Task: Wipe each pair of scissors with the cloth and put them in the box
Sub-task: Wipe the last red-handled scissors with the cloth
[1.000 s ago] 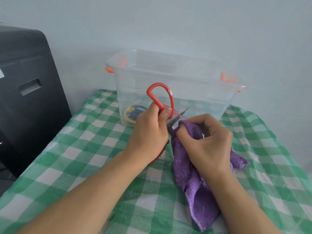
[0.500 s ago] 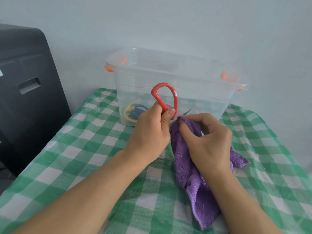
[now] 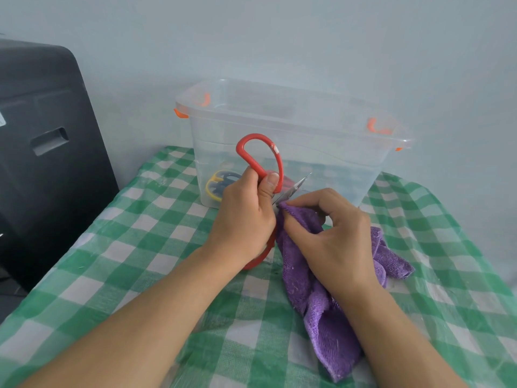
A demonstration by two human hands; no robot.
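- The left hand (image 3: 243, 217) grips the red-handled scissors (image 3: 261, 159) by the handles, one loop standing above the fist, the blade tip poking out to the right.
- The right hand (image 3: 333, 236) pinches the purple cloth (image 3: 321, 317) against the blade; the rest trails onto the checked counter (image 3: 140, 247).
- The clear box (image 3: 293, 141) stands just behind, yellow-handled scissors (image 3: 216, 186) inside.

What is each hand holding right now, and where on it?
Left hand grips the red scissors at the handles; right hand pinches the purple cloth near its top edge.
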